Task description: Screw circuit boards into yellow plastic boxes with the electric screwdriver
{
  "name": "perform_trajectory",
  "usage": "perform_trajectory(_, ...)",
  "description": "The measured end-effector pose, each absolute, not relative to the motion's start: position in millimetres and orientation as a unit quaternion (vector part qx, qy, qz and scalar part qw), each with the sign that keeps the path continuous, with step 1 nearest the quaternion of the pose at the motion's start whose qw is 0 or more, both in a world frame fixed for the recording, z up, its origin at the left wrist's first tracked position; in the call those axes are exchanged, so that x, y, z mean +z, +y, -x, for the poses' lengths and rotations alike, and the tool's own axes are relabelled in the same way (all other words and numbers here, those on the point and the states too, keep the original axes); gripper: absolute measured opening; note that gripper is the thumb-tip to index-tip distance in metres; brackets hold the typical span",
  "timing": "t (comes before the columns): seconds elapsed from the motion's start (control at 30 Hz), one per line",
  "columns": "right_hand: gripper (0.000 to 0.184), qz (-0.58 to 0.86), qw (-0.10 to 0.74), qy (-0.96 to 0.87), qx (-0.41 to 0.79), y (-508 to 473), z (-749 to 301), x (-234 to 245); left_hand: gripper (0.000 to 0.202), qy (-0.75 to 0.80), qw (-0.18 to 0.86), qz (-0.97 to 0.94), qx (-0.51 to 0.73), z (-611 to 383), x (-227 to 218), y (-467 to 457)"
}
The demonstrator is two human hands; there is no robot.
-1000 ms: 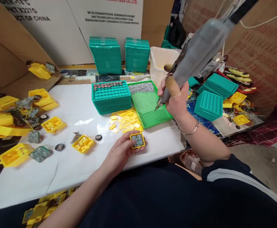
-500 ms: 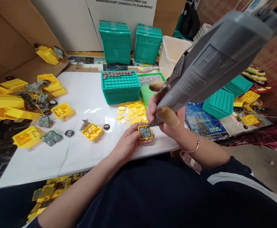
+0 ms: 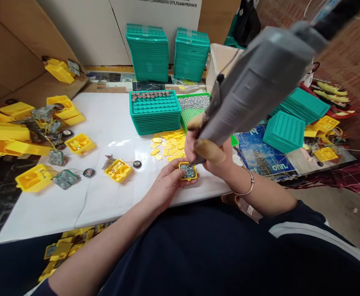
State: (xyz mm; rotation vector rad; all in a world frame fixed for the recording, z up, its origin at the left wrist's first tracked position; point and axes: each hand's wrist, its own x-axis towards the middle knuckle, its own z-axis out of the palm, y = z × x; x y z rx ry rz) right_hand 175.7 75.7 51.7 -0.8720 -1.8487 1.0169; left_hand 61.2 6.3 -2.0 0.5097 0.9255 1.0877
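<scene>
My left hand (image 3: 166, 184) pinches a small yellow case with a circuit board inside (image 3: 188, 171) and holds it down on the white table (image 3: 105, 123) near the front edge. My right hand (image 3: 212, 154), with rubber covers on thumb and finger, is wrapped round a grey electric screwdriver (image 3: 254, 82). The tool's tip rests on the upper edge of the yellow case. A pile of small yellow plastic tabs (image 3: 169, 146) lies just behind the case. The green screw tray (image 3: 195, 107) with a heap of silver screws sits behind my right hand.
A stack of teal trays (image 3: 155, 113) with round parts stands mid-table, and two taller teal stacks (image 3: 167, 53) stand at the back. Yellow cases, grey boards and small speakers (image 3: 44, 135) litter the left side. More teal trays (image 3: 291, 123) and yellow parts lie to the right.
My right hand brought the screwdriver from the green screw tray down to the yellow case that my left hand holds. Over the last half second the tip moved slightly left on the case.
</scene>
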Motion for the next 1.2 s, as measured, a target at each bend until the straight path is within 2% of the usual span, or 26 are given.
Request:
perform_trajectory(0.1, 0.051, 0.298, 0.431, -0.702, 0.482, 83, -177, 51, 0.029, 0.415, 0.727, -0.232, 0.495, -61, 1, 5)
perform_trajectory(0.27, 0.056, 0.244, 0.478, -0.657, 0.530, 85, -192, 64, 0.031, 0.396, 0.737, -0.218, 0.502, -61, 6, 2)
perform_trajectory(0.37, 0.053, 0.195, 0.434, -0.663, 0.578, 81, -199, 72, 0.027, 0.407, 0.747, -0.199, 0.486, -66, 9, 4)
perform_trajectory(0.43, 0.047, 0.184, 0.425, -0.690, 0.556, 79, -201, 75, 0.025, 0.412, 0.755, -0.184, 0.476, -71, 12, 6)
perform_trajectory(0.6, 0.029, 0.282, 0.614, -0.661, 0.326, 94, -207, 71, 0.031, 0.391, 0.772, -0.176, 0.470, -61, 16, 5)
perform_trajectory(0.67, 0.031, 0.272, 0.680, -0.650, 0.204, 100, -215, 70, 0.035, 0.413, 0.744, -0.183, 0.492, -49, 17, 0)
perform_trajectory(0.77, 0.044, 0.167, 0.770, -0.613, -0.052, 94, -226, 77, 0.032, 0.452, 0.698, -0.183, 0.525, -29, 16, -9)
perform_trajectory(0.8, 0.048, 0.141, 0.762, -0.622, -0.116, 90, -225, 81, 0.028, 0.448, 0.696, -0.184, 0.530, -24, 16, -11)
perform_trajectory(0.87, 0.048, 0.146, 0.671, -0.711, -0.151, 83, -217, 87, 0.024, 0.430, 0.709, -0.193, 0.524, -18, 17, -15)
perform_trajectory(0.93, 0.037, 0.212, 0.512, -0.829, -0.079, 92, -197, 90, 0.023, 0.415, 0.726, -0.208, 0.507, -16, 19, -17)
perform_trajectory(1.0, 0.022, 0.263, 0.406, -0.875, -0.030, 121, -173, 88, 0.028, 0.401, 0.742, -0.222, 0.489, -15, 21, -17)
perform_trajectory(1.1, 0.024, 0.331, 0.246, -0.911, -0.015, 181, -139, 84, 0.039, 0.390, 0.752, -0.216, 0.485, -11, 21, -19)
perform_trajectory(1.2, 0.025, 0.353, 0.145, -0.924, -0.037, 223, -119, 81, 0.037, 0.389, 0.748, -0.178, 0.508, -3, 17, -21)
